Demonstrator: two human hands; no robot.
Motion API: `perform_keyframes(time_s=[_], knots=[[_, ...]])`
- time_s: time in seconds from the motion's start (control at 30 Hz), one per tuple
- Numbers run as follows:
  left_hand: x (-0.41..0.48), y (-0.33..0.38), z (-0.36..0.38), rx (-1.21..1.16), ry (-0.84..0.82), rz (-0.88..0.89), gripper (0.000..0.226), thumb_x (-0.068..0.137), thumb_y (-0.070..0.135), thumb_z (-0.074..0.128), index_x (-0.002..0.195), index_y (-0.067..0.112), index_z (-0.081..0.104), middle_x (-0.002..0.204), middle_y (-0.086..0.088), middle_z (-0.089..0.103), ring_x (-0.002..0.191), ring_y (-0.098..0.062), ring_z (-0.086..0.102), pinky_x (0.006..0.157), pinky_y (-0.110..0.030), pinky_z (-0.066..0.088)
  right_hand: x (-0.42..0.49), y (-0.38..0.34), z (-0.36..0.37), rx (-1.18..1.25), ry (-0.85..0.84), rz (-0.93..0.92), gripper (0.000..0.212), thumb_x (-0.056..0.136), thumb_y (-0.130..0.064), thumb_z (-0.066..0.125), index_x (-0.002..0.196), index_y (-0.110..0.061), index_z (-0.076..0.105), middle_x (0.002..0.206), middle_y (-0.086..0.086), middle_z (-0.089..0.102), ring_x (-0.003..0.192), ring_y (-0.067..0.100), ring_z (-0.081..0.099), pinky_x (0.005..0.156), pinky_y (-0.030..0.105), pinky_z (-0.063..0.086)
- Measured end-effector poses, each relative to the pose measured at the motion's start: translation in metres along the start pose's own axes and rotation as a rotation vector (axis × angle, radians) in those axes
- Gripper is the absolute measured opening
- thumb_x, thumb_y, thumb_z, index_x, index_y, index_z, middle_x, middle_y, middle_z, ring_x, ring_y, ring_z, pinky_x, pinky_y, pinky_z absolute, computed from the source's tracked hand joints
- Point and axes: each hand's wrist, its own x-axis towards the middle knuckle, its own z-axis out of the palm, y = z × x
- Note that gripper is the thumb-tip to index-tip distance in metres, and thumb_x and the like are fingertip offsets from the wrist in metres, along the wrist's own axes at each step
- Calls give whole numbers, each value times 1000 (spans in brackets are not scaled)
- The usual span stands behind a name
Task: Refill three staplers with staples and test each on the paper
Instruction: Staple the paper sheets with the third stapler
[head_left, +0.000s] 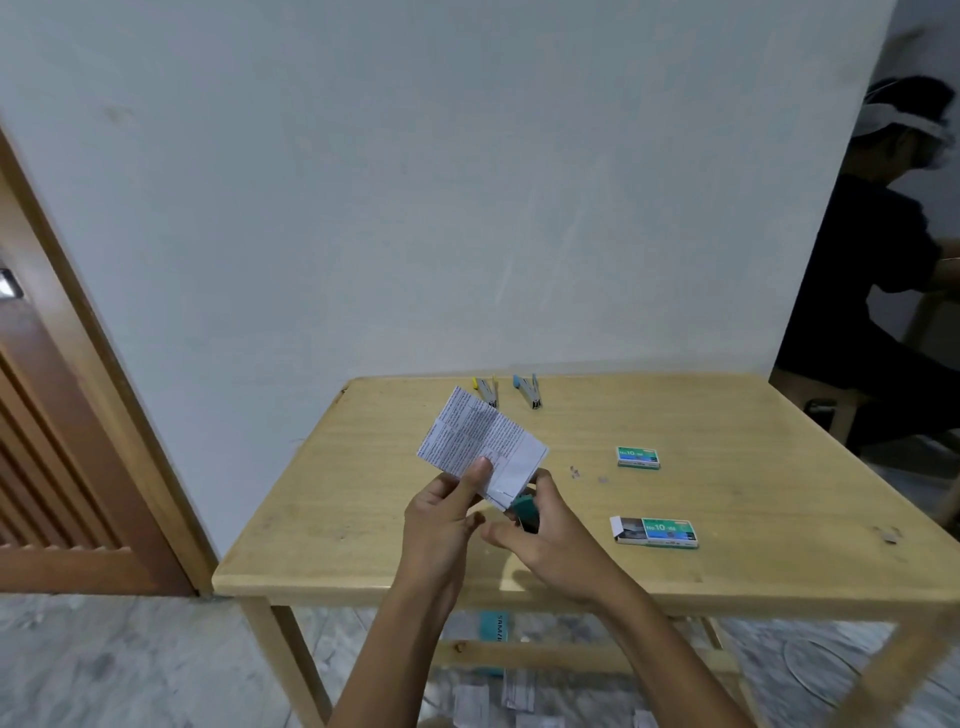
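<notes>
My left hand (441, 525) pinches a folded printed paper (480, 447) between thumb and fingers, holding it up over the wooden table (363, 519). My right hand (550, 540) grips a green stapler (523, 512) whose jaws sit at the paper's lower right corner. A yellow stapler (487, 391) and a blue stapler (529, 389) lie side by side at the table's far edge. Two green staple boxes lie to the right: a closed one (638, 457) and a nearer one (657, 531) with its tray slid partly out.
A few loose staple bits (574, 472) lie on the table right of the paper, another bit (889, 535) near the right edge. A wooden door (62, 441) stands at left. Another person (883, 260) sits at the far right. Paper scraps (519, 696) litter the floor under the table.
</notes>
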Motion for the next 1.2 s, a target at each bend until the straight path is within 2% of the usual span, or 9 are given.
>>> perform_keyframes(time_s=[0.1, 0.23, 0.43, 0.57, 0.73, 0.83, 0.93, 1.0, 1.2], knots=[[-1, -1, 0, 30, 46, 30, 24, 75, 37, 78, 81, 15, 71, 91, -6, 74, 83, -17, 63, 76, -34, 42, 1, -1, 2, -24, -25, 15, 52, 90, -24, 68, 129, -29, 34, 115, -19, 58, 97, -14, 58, 78, 10, 46], [0, -4, -2, 47, 89, 72, 25, 73, 39, 79, 78, 16, 72, 85, -6, 72, 80, -18, 60, 74, -34, 43, 4, 1, 4, -48, -10, 59, 50, 88, -31, 67, 125, -33, 33, 117, -14, 61, 106, 3, 60, 92, 29, 49], [1, -9, -1, 38, 142, 102, 26, 72, 34, 80, 78, 10, 72, 80, -9, 71, 73, -21, 57, 67, -31, 48, 5, 2, 5, -75, -18, 88, 45, 90, -27, 62, 123, -26, 31, 114, -9, 59, 101, 4, 59, 83, 26, 49], [2, -10, -7, 83, 121, 142, 40, 65, 40, 83, 75, 4, 69, 77, -16, 67, 69, -23, 56, 72, -39, 47, 9, 3, -2, -56, -27, 115, 36, 94, -23, 57, 120, -19, 32, 86, -7, 47, 70, 4, 46, 60, 21, 35], [1, -10, -9, 108, 141, 181, 36, 66, 36, 82, 72, 2, 70, 75, -19, 69, 69, -23, 63, 75, -44, 52, 11, 2, -6, -68, -66, 137, 34, 98, -24, 51, 121, -18, 28, 85, -8, 41, 70, 5, 41, 60, 23, 32], [0, -9, -8, 18, 100, 148, 21, 66, 29, 80, 73, 10, 73, 79, -15, 73, 73, -25, 68, 70, -39, 55, 11, -2, -4, -118, -73, 99, 32, 98, -24, 51, 118, -17, 28, 91, -7, 43, 76, 3, 43, 66, 23, 36], [1, -9, -10, -33, 63, 145, 28, 66, 26, 79, 83, 6, 70, 86, -16, 74, 81, -26, 71, 70, -34, 55, 9, -4, -4, -147, -83, 65, 31, 97, -27, 52, 115, -17, 28, 117, -2, 48, 103, 8, 49, 89, 34, 43], [1, -8, -12, -37, 51, 147, 29, 66, 25, 80, 85, 5, 70, 89, -18, 74, 83, -27, 71, 70, -32, 55, 7, -5, -5, -171, -98, 61, 33, 94, -32, 52, 113, -20, 28, 121, -1, 49, 113, 15, 50, 97, 42, 43], [1, -7, -13, -15, 76, 183, 19, 68, 24, 79, 81, 11, 76, 88, -17, 75, 81, -27, 71, 71, -33, 56, 4, -9, 1, -257, -125, 45, 37, 95, -36, 52, 115, -25, 24, 115, -4, 54, 108, 17, 55, 92, 41, 47]])
